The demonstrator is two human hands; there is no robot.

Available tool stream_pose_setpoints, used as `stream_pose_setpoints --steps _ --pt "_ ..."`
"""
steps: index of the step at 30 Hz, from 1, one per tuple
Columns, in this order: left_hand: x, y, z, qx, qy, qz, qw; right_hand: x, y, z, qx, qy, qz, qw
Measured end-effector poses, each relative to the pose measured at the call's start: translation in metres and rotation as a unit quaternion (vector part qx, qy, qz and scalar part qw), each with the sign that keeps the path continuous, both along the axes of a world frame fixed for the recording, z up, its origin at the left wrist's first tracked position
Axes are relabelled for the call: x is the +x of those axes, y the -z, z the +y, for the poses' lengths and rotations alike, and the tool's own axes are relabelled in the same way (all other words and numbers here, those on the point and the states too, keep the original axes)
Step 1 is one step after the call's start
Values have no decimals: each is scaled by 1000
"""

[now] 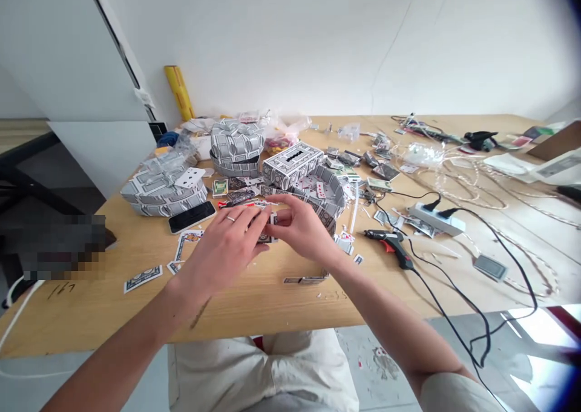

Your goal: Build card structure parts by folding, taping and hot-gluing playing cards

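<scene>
My left hand (231,236), with a ring on one finger, is closed on a grey-patterned playing card (267,239). From the other side my right hand (302,227) pinches the same card, and the fingers hide most of it. Just behind and beside my right hand a curved wall of folded playing cards (333,188) stands on the table. A small card strip (305,279) lies below my right wrist. Left of my left hand are a phone (191,217), a face card (189,238) and a loose patterned card (143,277).
At the back stand a card-covered box (294,163), a round card basket (236,146) and a heart-shaped one (166,188). To the right lie a glue gun (391,244), a power strip (436,219), black cables and a coiled rope (494,185). Scraps are scattered about.
</scene>
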State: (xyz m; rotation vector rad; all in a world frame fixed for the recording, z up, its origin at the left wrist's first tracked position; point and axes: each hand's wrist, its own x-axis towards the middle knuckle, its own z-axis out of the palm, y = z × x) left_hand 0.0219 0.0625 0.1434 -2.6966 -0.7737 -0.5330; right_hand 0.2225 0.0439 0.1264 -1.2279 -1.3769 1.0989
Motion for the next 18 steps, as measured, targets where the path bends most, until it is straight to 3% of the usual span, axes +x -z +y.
stream_pose_setpoints --steps 3,6,10,14,18 --pt "6 -24 22 -10 -7 -34 999 12 -32 19 2 -37 17 999" --pt "5 -41 39 -52 9 -117 992 15 -46 31 15 -62 146 987" --pt "-5 -51 48 -136 33 -175 975 10 -35 50 -31 -132 330 934" --pt "-8 -51 47 -189 61 -192 961 6 -22 61 -82 -268 380 882" --pt "-4 -47 49 -216 94 -223 946 8 -19 62 -80 -289 372 878"
